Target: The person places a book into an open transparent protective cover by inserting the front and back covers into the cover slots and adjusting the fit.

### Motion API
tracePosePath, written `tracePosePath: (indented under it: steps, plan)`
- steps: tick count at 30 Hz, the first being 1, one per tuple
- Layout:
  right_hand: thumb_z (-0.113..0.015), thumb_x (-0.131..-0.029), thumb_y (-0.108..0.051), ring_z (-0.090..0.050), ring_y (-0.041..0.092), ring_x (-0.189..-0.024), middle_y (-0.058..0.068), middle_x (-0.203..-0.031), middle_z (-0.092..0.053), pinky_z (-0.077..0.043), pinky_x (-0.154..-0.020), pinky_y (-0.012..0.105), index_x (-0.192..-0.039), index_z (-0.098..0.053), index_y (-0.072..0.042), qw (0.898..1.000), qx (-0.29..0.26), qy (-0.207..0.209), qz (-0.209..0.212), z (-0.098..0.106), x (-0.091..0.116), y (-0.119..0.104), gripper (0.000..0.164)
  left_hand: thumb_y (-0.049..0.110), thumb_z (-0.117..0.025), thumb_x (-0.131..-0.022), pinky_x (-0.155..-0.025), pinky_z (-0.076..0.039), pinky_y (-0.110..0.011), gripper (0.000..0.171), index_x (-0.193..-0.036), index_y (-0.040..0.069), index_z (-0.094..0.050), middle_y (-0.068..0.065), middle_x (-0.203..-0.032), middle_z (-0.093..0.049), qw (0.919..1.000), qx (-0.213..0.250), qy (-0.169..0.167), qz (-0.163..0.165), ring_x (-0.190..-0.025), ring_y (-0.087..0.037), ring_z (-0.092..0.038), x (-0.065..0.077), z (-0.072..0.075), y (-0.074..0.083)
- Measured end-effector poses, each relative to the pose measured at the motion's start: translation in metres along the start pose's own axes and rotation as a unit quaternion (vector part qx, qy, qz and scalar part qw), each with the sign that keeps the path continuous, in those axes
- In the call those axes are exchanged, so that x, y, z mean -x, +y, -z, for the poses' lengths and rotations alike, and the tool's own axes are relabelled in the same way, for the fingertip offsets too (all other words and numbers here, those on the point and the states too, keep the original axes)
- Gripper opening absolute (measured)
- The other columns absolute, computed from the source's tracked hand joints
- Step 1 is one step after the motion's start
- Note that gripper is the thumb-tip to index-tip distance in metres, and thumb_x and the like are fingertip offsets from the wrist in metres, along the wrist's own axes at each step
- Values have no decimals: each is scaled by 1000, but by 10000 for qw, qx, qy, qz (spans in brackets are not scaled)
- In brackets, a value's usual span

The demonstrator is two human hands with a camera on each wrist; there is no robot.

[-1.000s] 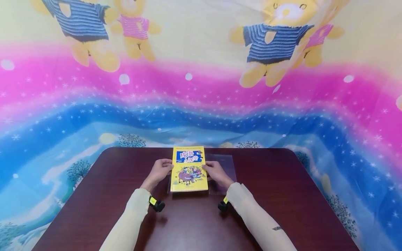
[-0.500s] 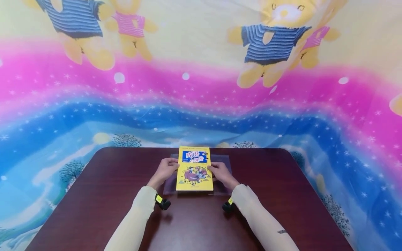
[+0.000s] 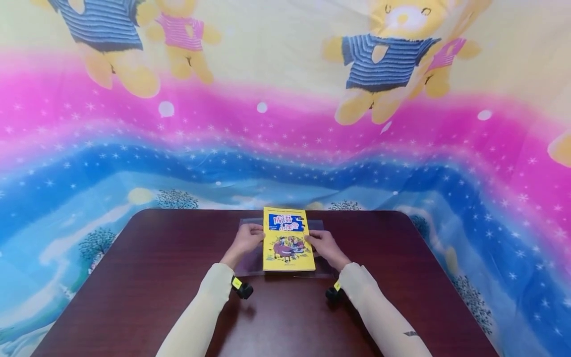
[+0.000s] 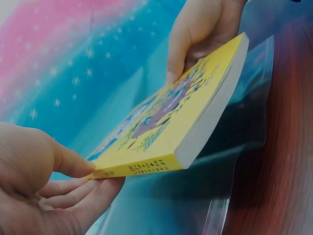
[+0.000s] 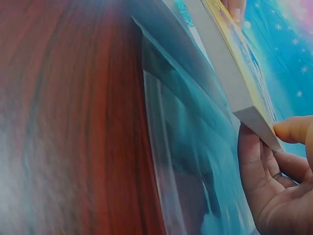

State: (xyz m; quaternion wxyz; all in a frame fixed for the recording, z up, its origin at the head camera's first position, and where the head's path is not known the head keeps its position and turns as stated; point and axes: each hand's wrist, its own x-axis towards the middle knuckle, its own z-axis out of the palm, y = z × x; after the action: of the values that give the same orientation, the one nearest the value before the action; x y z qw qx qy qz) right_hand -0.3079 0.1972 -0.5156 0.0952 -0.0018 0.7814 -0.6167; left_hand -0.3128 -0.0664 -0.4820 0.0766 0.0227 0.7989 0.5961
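Observation:
A yellow paperback book [image 3: 289,243] with a blue title box and a cartoon animal on its cover is held above the table, cover up. My left hand [image 3: 245,240] pinches its left edge, and in the left wrist view the thumb lies on the spine [image 4: 137,169] with fingers beneath. On the opposite side my right hand [image 3: 327,247] grips the page edge, thumb on top, fingers under, as the right wrist view shows. Beneath the book a clear plastic sleeve [image 5: 188,147] lies flat on the table, its middle hidden by the book in the head view.
The dark reddish-brown table [image 3: 178,277] has rounded far corners. Behind it and at both sides hangs a colourful cloth [image 3: 276,148] printed with bears and snowflakes. A small black camera [image 3: 243,288] is strapped to the left wrist, another [image 3: 333,292] to the right.
Both hands have carried the book to the right over the plastic sleeve, so more of the sleeve shows on the left. The head view has shifted slightly too. Both grips stay the same.

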Motion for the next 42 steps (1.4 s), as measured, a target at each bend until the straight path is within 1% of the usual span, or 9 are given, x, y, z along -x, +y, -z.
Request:
tracePosePath:
  steps: [5,11,15,18,24,29,33,42]
  plan:
    - [-59,-105,-24,-76,24,-86,15,-112,-73,-63,-77,40,-143,-56,-1,9999,3,146,-44,11,1,3,45,4,-58,-101,-89,-59,-42,35,-133,-12,-56,-26,-123,-66,9999,-78,15,-63,-109,-35,-69,0,-13,5]
    - [-60,-104,-24,-76,25,-86,16,-112,-72,-63,-76,40,-143,-56,-1,9993,46,340,-116,21,4,3,45,1,-59,-100,-89,-59,-42,37,-134,-13,-55,-25,-121,-65,9998,132,-28,-116,-107,-34,-69,-3,-23,5]
    - [-61,-104,-25,-76,25,-86,17,-114,-72,-62,-77,40,-144,-56,-3,9989,43,409,-220,25,4,4,47,0,-60,-99,-87,-60,-40,37,-134,-12,-56,-24,-119,-66,9998,167,39,-64,-105,-32,-69,-5,-29,6]
    - [-61,-103,-25,-76,24,-86,17,-115,-72,-62,-76,39,-144,-56,-2,9985,57,475,-255,28,4,4,47,-1,-60,-98,-87,-60,-41,37,-134,-13,-57,-24,-118,-66,9999,76,89,-70,-105,-33,-69,-7,-33,7]
    - [-62,-103,-23,-76,26,-83,20,-113,-72,-63,-73,39,-142,-57,0,9977,127,600,-294,36,6,8,45,-1,-61,-97,-86,-60,-41,39,-133,-14,-57,-24,-117,-66,9994,-313,66,-154,-103,-32,-69,-8,-44,8]
    - [-61,-104,-22,-76,25,-84,21,-115,-71,-63,-73,39,-142,-57,2,9975,216,618,-274,42,8,11,45,-3,-61,-95,-84,-60,-40,38,-131,-14,-58,-25,-118,-66,9993,-341,65,-166,-102,-31,-69,-10,-51,7]
    - [-61,-103,-23,-76,24,-84,21,-117,-71,-63,-74,38,-143,-56,1,9969,240,689,-309,45,9,13,46,-3,-62,-94,-84,-60,-39,37,-130,-14,-59,-25,-117,-66,9994,-317,106,-96,-100,-30,-69,-10,-56,9]
    - [-60,-104,-21,-75,23,-86,21,-119,-70,-63,-75,39,-144,-55,2,9969,360,636,-287,46,10,14,46,-5,-63,-91,-81,-58,-37,39,-129,-13,-61,-22,-113,-66,9984,-495,267,-34,-97,-28,-65,-10,-61,11]
